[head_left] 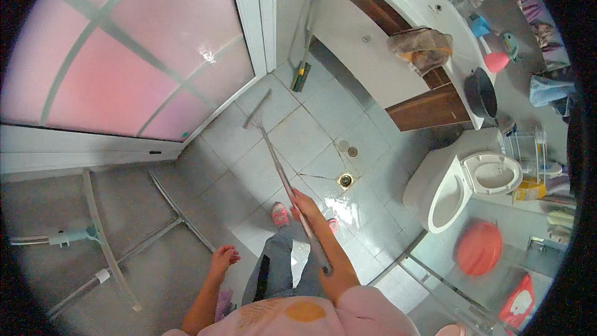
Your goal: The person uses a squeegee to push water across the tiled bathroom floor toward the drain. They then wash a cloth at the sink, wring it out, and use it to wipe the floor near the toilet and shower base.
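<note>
My right hand (303, 204) is closed around the pole of a long-handled floor squeegee (273, 155). Its handle end reaches back along my right forearm, and its narrow head rests on or just above the grey tiles ahead of my feet. My left hand (224, 259) hangs low at my left side, fingers loosely bent and apart, holding nothing. A square floor drain (345, 180) lies to the right of the pole, with wet, shiny tiles near it.
A frosted pink-paned door (180, 56) stands at the far left. T-headed mops (96, 236) lean on the left. A scrub brush (301, 78) stands by the vanity (367, 37). On the right are a toilet (444, 196) with its lid up, a red basin (479, 247) and a glass partition.
</note>
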